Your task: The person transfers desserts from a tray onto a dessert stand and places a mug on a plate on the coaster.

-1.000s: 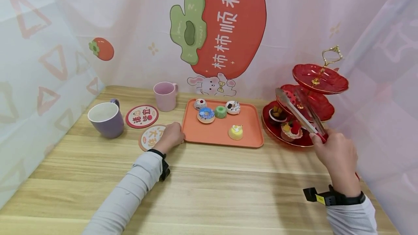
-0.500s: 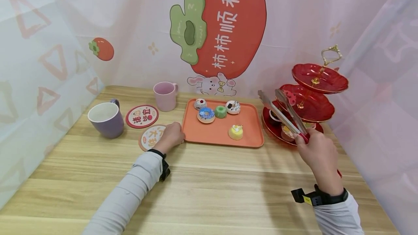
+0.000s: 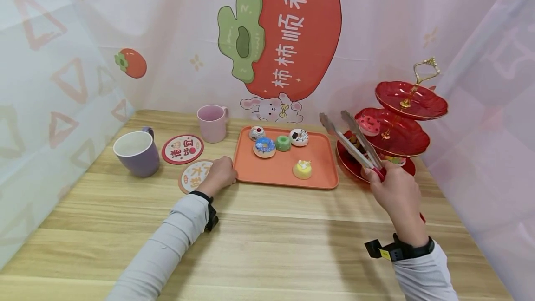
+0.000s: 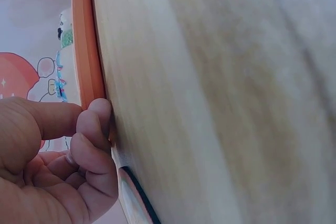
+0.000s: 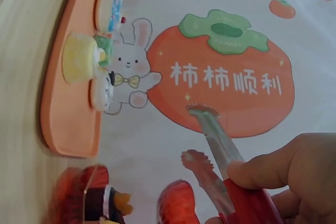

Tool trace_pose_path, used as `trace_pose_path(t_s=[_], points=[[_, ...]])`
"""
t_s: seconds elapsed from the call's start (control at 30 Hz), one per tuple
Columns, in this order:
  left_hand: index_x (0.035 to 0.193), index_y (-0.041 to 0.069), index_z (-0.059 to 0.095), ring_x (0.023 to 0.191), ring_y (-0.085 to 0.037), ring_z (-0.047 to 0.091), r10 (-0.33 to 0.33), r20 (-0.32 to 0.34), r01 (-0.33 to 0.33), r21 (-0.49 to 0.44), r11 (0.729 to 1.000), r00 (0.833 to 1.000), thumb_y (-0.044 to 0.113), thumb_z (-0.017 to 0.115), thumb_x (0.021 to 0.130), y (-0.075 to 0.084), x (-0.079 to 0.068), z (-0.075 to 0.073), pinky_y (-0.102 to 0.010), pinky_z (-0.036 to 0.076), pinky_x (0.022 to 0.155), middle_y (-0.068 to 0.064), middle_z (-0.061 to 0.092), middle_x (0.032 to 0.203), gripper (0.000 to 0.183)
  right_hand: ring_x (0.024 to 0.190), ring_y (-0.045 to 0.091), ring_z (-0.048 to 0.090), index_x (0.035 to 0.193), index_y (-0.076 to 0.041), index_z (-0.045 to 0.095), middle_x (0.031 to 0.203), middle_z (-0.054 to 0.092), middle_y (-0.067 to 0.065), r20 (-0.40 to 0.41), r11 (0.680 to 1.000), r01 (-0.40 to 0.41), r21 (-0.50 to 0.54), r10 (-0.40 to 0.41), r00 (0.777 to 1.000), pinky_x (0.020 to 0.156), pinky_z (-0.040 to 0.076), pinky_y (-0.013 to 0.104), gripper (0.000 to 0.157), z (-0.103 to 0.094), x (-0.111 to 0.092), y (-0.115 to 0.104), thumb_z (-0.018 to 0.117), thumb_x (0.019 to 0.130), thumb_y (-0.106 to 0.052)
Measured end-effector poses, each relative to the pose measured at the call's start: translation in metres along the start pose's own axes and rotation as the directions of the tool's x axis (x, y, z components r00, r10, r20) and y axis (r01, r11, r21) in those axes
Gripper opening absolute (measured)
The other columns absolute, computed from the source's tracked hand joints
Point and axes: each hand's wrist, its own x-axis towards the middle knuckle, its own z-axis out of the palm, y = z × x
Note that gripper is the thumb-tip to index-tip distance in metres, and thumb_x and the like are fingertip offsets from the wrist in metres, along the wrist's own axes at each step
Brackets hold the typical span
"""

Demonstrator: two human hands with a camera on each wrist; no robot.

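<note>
My left hand (image 3: 220, 174) pinches the near left corner of an orange tray (image 3: 271, 178) between thumb and curled fingers; the left wrist view shows this grip closely. On the tray sit a blue-iced donut (image 3: 264, 147), a green ring-shaped sweet (image 3: 283, 143), a white donut (image 3: 298, 137), a yellow cake (image 3: 302, 169) and a small white cake (image 3: 257, 133). My right hand (image 3: 397, 192) grips metal tongs (image 3: 355, 150) by their red handles. The tong tips are spread with nothing between them, in front of a red tiered stand (image 3: 401, 145). A pink donut (image 3: 369, 125) lies on its middle tier.
Cupcakes on the stand's bottom tier are partly hidden by the tongs and right hand. To the left are a purple mug (image 3: 137, 153), a pink mug (image 3: 212, 124) and two round coasters (image 3: 182, 148). A printed curtain (image 3: 167, 36) hangs behind the wooden table (image 3: 251, 245).
My right hand has moved left with the tongs, from over the stand's middle tier toward the tray's right side. The pink donut is now uncovered. My left hand stays on the tray corner.
</note>
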Motion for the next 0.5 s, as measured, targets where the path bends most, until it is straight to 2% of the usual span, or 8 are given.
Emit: trace_pose_path(t_s=[0.17, 0.3, 0.4, 0.5], points=[[0.059, 0.005, 0.057, 0.044, -0.017, 0.044, 0.010, -0.013, -0.010, 0.008, 1.000, 1.000, 0.001, 0.052, 0.083, 0.000, 0.000, 0.000, -0.027, 0.032, 0.046, -0.006, 0.054, 0.052, 0.025, 0.055, 0.029, 0.048, 0.106, 0.008, 0.059, 0.071, 0.057, 0.018, 0.036, 0.999, 0.021, 0.028, -0.022, 0.999, 0.045, 0.035, 0.038, 0.037, 0.014, 0.004, -0.004, 0.066, 0.086, -0.023], [0.059, 0.005, 0.057, 0.044, -0.017, 0.044, -0.001, -0.009, 0.001, 0.012, 1.000, 1.000, 0.002, 0.052, 0.083, 0.000, 0.000, 0.000, -0.026, 0.032, 0.046, -0.006, 0.054, 0.052, 0.025, 0.053, 0.026, 0.044, 0.098, 0.004, 0.060, 0.062, 0.050, 0.010, 0.086, 0.999, 0.013, 0.050, -0.017, 0.996, 0.044, 0.030, 0.035, 0.030, 0.028, 0.010, -0.005, 0.065, 0.087, -0.024], [0.060, 0.005, 0.057, 0.045, -0.017, 0.045, -0.004, -0.006, 0.004, 0.014, 1.000, 1.000, 0.002, 0.052, 0.084, 0.000, 0.000, 0.001, -0.026, 0.033, 0.047, -0.006, 0.054, 0.053, 0.024, 0.051, 0.024, 0.044, 0.088, 0.000, 0.059, 0.057, 0.045, 0.006, 0.110, 0.998, 0.015, 0.055, -0.021, 0.994, 0.043, 0.030, 0.034, 0.026, 0.039, 0.014, -0.006, 0.065, 0.087, -0.025], [0.060, 0.005, 0.058, 0.045, -0.017, 0.044, -0.003, -0.007, 0.003, 0.007, 1.000, 1.000, 0.002, 0.052, 0.084, 0.001, 0.000, 0.000, -0.027, 0.033, 0.047, -0.006, 0.054, 0.053, 0.024, 0.049, 0.022, 0.043, 0.084, -0.001, 0.059, 0.055, 0.043, 0.004, 0.130, 0.998, 0.026, 0.065, -0.034, 0.991, 0.043, 0.030, 0.033, 0.025, 0.050, 0.017, -0.007, 0.064, 0.087, -0.025]])
